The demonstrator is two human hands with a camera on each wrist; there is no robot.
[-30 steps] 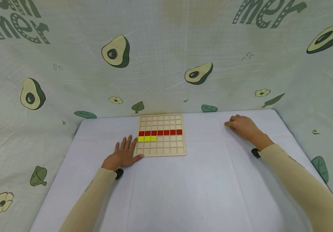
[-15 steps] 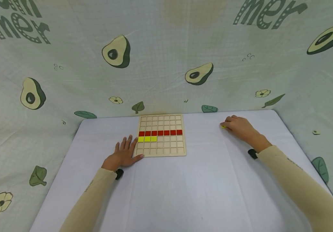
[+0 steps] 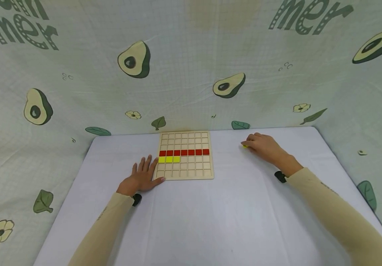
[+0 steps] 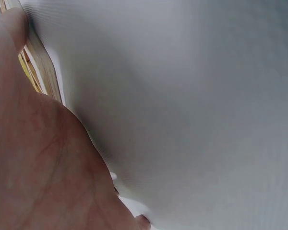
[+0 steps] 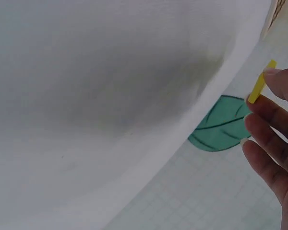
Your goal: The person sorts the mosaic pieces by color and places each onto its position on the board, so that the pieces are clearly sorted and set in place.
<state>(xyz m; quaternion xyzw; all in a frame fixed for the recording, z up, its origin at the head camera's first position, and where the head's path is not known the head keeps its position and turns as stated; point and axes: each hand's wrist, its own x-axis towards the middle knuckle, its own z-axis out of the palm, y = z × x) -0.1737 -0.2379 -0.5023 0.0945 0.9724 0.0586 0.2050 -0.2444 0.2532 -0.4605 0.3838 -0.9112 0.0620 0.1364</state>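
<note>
My left hand (image 3: pixel 141 178) lies flat with fingers spread at the left edge of a wooden grid board (image 3: pixel 191 173); its thumb and fingertips touch the board's side. In the left wrist view the palm (image 4: pixel 48 163) sits beside the board's edge (image 4: pixel 47 72). A row of red square tiles (image 3: pixel 184 152) crosses the board, and three yellow tiles (image 3: pixel 169 159) line the left of the row below it. To the right of the board, my right hand (image 3: pixel 264 147) pinches a small yellow tile (image 5: pixel 262 82) between thumb and index finger, the other fingers loosely bent.
A white-covered table (image 3: pixel 210 221) stretches under both arms. Behind it hangs a pale cloth backdrop (image 3: pixel 177 74) printed with avocados and leaves. A black strap piece (image 3: pixel 280 177) shows at the right wrist, and another black piece (image 3: pixel 137 200) at the left wrist.
My right hand has moved left toward the board, carrying the yellow tile. The left hand and the tiles on the board have stayed in place.
</note>
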